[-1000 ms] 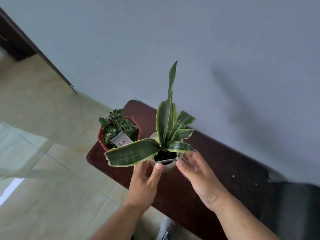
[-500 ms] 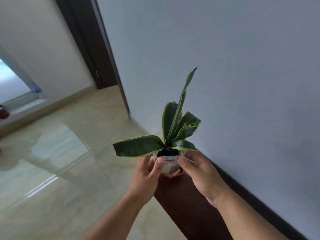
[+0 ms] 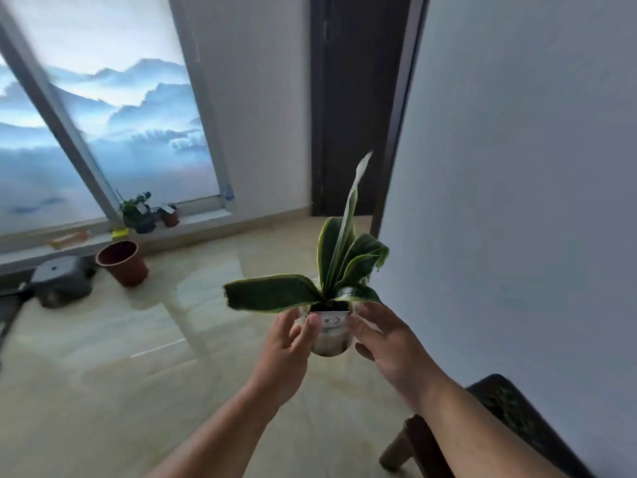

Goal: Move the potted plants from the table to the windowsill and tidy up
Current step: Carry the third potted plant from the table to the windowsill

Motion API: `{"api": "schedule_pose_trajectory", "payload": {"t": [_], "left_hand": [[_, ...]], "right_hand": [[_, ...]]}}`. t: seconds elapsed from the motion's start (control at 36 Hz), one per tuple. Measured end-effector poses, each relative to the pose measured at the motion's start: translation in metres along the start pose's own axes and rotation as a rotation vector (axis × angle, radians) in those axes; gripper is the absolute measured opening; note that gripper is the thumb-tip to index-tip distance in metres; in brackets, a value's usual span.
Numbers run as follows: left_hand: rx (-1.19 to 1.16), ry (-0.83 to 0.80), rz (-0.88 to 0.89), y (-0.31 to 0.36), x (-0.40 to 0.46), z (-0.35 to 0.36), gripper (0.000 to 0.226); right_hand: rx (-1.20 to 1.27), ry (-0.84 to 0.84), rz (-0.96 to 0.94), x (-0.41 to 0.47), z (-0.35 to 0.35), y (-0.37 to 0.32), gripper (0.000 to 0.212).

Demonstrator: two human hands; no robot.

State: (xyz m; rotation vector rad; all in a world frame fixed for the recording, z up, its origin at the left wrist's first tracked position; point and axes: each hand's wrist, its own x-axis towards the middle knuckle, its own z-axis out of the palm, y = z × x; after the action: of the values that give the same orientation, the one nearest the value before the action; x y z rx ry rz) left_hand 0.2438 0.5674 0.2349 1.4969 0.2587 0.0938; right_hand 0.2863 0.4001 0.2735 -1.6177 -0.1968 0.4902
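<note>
1. We hold the snake plant pot [image 3: 330, 334] in the air between both hands, clear of the table [image 3: 496, 405], which lies behind and below our right wrist. Our left hand [image 3: 287, 343] curls its thumb and fingers round the pot's left side; our right hand [image 3: 386, 336] cups the right side, fingers bent onto the wall just under the rim.
2. We judge that the pot's smooth, rounded wall could slip down through our fingers, since nothing supports its base.
3. The long broad leaf [image 3: 272, 296] juts out past our left fingertips and the tall leaf [image 3: 351, 208] rises well above them; either could brush something and tip the plant.
4. The windowsill [image 3: 193, 224] lies far beyond our fingertips, up and to the left. Two potted plants [image 3: 138, 212] already stand there, so we would need a free spot beside them.
5. An empty brown pot [image 3: 122, 262] and a dark grey device [image 3: 60, 281] sit on the floor below the sill, between our fingers and the goal; we could stumble on them.
6. The glossy floor [image 3: 172, 357] looks slippery, though we cannot tell whether it is wet.
</note>
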Motion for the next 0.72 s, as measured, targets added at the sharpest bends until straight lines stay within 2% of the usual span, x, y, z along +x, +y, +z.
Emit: {"api": "schedule_pose_trajectory", "payload": {"t": [0.08,0.14,0.25,0.44,0.61,0.72], "left_hand": [[-0.015,0.101,0.031,0.011,0.009,-0.052,0.020],[-0.015,0.140,0.051,0.020,0.014,-0.083,0.013],[-0.022,0.207,0.065,0.024,0.030,-0.138,0.012],[-0.021,0.324,0.070,0.021,0.092,-0.210,0.024],[0.015,0.418,0.024,0.026,0.170,-0.265,0.032],[0.021,0.466,0.023,0.039,0.222,-0.298,0.026]], "right_hand": [[0.011,-0.073,-0.018,0.031,0.049,-0.013,0.014],[0.011,-0.101,-0.019,0.051,0.077,-0.019,0.020],[-0.010,-0.192,-0.013,0.094,0.128,-0.031,0.032],[0.024,-0.312,-0.002,0.193,0.188,-0.031,0.016],[0.043,-0.389,0.031,0.296,0.225,-0.040,0.017],[0.060,-0.429,0.069,0.361,0.248,-0.054,0.020]]}}
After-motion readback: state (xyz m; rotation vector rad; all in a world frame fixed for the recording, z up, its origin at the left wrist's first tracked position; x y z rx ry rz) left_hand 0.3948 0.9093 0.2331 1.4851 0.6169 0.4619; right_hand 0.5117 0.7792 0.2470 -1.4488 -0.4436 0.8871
